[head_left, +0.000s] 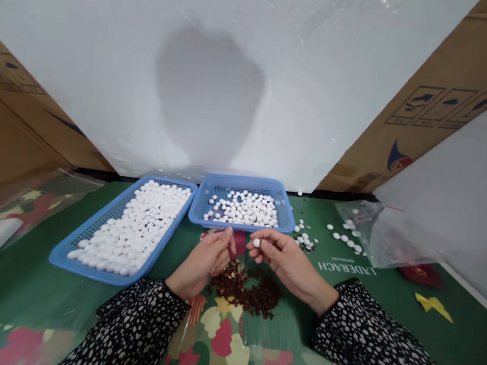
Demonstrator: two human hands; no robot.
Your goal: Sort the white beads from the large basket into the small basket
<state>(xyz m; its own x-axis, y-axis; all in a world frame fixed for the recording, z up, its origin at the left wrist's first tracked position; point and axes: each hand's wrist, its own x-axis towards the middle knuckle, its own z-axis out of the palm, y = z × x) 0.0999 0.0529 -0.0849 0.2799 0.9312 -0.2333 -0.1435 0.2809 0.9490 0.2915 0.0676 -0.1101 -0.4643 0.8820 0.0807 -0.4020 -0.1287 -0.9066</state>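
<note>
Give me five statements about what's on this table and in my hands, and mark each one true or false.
1. The right hand holds a small white ball in its fingers. True.
2. The left basket and the right basket are both red. False: both are blue.
3. Dark reddish-brown bits lie in a pile on the table between the forearms. True.
4. The right basket holds more white pieces than the left basket. False: the left basket is fuller.
5. A yellow scrap lies to the right of the right hand. True.
</note>
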